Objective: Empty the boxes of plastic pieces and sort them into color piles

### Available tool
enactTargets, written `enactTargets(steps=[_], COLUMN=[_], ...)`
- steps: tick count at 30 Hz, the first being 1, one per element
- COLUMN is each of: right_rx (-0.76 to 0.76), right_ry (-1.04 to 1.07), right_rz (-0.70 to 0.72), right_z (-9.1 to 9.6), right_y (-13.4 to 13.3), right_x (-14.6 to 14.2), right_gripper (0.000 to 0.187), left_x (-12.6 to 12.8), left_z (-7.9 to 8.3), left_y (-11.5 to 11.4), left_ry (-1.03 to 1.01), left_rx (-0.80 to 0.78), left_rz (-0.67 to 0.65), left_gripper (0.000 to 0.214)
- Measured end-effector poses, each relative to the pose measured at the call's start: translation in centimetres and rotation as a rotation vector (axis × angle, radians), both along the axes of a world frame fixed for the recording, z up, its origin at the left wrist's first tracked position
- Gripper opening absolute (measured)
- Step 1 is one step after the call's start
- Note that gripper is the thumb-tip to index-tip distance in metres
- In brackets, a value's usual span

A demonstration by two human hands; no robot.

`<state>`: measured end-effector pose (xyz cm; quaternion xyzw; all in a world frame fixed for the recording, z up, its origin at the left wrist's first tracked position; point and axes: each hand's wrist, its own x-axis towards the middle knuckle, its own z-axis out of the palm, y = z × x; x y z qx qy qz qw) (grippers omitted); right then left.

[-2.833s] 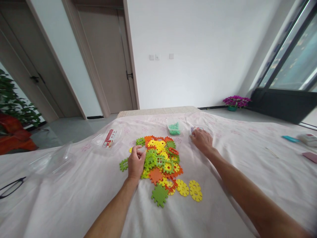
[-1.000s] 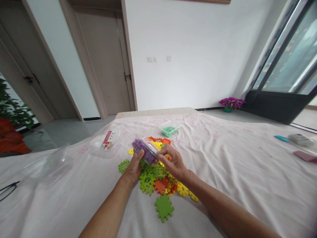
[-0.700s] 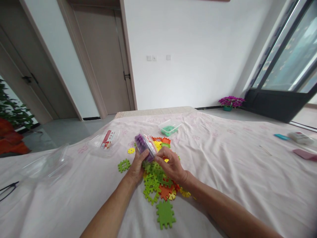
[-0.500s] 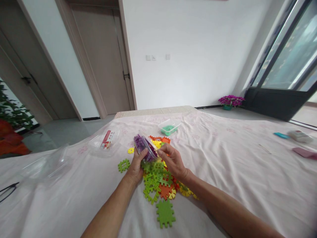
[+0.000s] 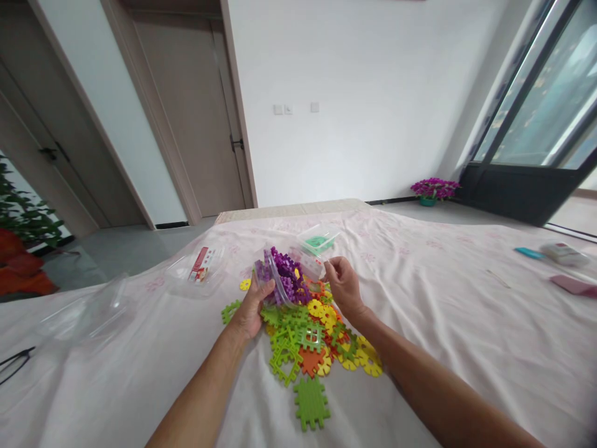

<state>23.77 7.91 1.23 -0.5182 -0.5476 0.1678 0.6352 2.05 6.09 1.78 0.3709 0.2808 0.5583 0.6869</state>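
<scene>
Curling round the near wall of the clear box (image 5: pixel 267 275), the fingers (image 5: pixel 258 291) of your left hand (image 5: pixel 247 311) are closed on it and hold it tipped on edge over the far left corner of the pile of toy tiles (image 5: pixel 312 336). The purple pieces (image 5: pixel 291 280) bulge out of its open side, and the lowest ones touch the pile's far edge.

Your right hand (image 5: pixel 344 287) sits over the pile's far right part. Its fingers (image 5: pixel 332 269) are pinched shut on one end of the clear lid (image 5: pixel 305 261), which hangs just beyond the purple pieces (it is see-through, so its outline is hard to follow).

The pile itself is green, yellow and orange, and it lies on the pink sheet (image 5: pixel 466 323). One big green tile (image 5: pixel 311 402) lies just on your side of the pile, apart from the rest. A small yellow tile (image 5: pixel 245 284) lies at the pile's left, beside the box. Beyond the pile stands a tub of green bits (image 5: pixel 318 239). To the far left of the pile lies a clear packet with a red card (image 5: pixel 200 264).
</scene>
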Motion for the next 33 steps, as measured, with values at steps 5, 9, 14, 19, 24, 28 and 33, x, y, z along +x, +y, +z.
enactTargets(steps=[5, 9, 14, 19, 24, 28, 33], right_rx=[-0.033, -0.001, 0.079, 0.139, 0.063, -0.101, -0.338], right_ry=[0.241, 0.259, 0.258, 0.357, 0.639, 0.757, 0.694], right_rz=[0.059, 0.021, -0.037, -0.050, 0.167, 0.351, 0.466], right_z=[-1.2, -1.1, 0.3, 1.9, 3.4, 3.9, 4.3], right_y=[0.5, 0.5, 0.4, 0.2, -0.7, -2.1, -3.2], right_x=[0.6, 0.5, 0.8, 1.2, -0.1, -1.8, -2.9], right_gripper=[0.036, 0.036, 0.034, 0.032, 0.032, 0.035, 0.033], left_x=[0.4, 0.3, -0.5, -1.2, -1.7, -1.5, -0.5], left_z=[2.0, 3.3, 3.9, 4.8, 4.5, 3.1, 1.7], left_y=[-0.4, -0.6, -0.5, -0.3, 0.0, 0.4, 0.3], left_ry=[0.221, 0.501, 0.707, 0.460, 0.051, -0.117, -0.218], left_rx=[0.118, 0.265, 0.448, 0.334, 0.100, 0.024, 0.050], left_rz=[0.015, 0.106, 0.295, 0.374, 0.125, 0.021, -0.078], left_gripper=[0.085, 0.102, 0.107, 0.100, 0.083, 0.071, 0.058])
